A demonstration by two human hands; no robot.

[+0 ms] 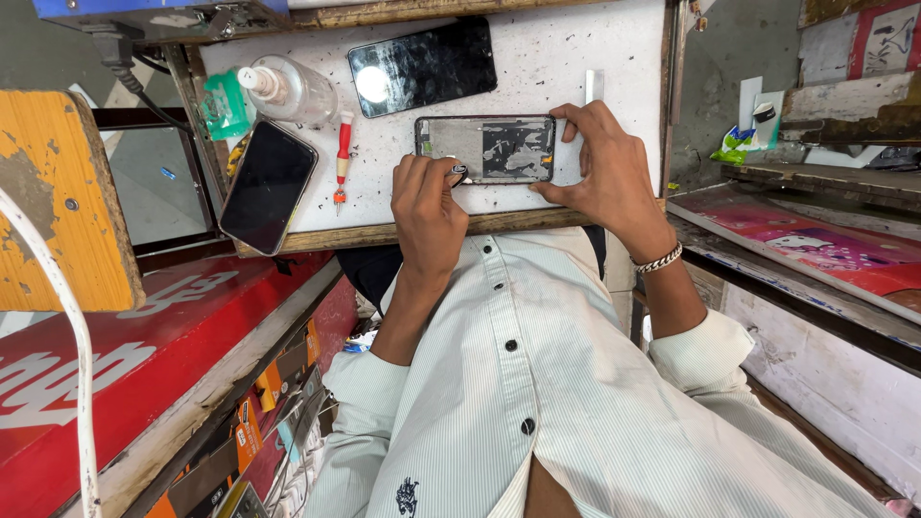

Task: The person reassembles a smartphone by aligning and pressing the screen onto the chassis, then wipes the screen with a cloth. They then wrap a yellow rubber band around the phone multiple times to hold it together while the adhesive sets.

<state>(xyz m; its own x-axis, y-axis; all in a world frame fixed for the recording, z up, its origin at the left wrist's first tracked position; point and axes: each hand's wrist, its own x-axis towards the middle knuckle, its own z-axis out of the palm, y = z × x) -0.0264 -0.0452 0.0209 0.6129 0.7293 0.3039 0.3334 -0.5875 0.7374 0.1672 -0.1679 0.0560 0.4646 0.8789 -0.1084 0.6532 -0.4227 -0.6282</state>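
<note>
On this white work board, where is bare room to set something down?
The white board is bare at its far right corner, beyond the opened phone and right hand, and in a strip between screwdriver and left hand. The left side is crowded: bottle, two dark phones.

likely phone repair stall: opened phone, loose screen panel, red screwdriver, scuffed worktable.

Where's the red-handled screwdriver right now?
In the head view, the red-handled screwdriver lies on the white work board, left of the opened phone, between the clear bottle and the dark phone.
</note>
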